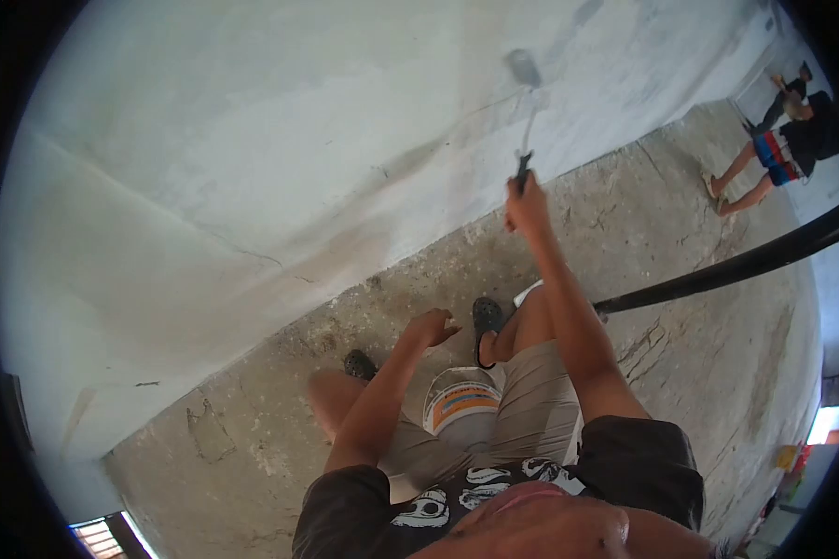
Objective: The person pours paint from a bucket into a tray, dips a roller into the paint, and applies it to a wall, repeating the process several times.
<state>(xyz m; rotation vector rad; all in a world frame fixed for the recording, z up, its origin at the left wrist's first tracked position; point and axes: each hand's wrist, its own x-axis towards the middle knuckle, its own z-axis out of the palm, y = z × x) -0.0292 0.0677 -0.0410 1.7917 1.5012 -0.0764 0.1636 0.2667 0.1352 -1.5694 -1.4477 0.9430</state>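
My right hand [529, 207] is wrapped round the black handle of a paint roller [522, 168]. A thin metal rod runs up from the handle to the dark grey roller head, which is blurred against the pale wall [280, 121]. Over my knees hangs my left hand [429, 328], its fingers loosely bent and apart, with nothing I can make out in it. Between my legs a white bucket [464, 410] with an orange and blue label stands on the floor.
The concrete floor [270, 410] is stained and cracked. A black pole or hose [736, 265] crosses at the right. At the far right, a person in a dark shirt [816, 126] stands near the wall, with another person [786, 98] beyond.
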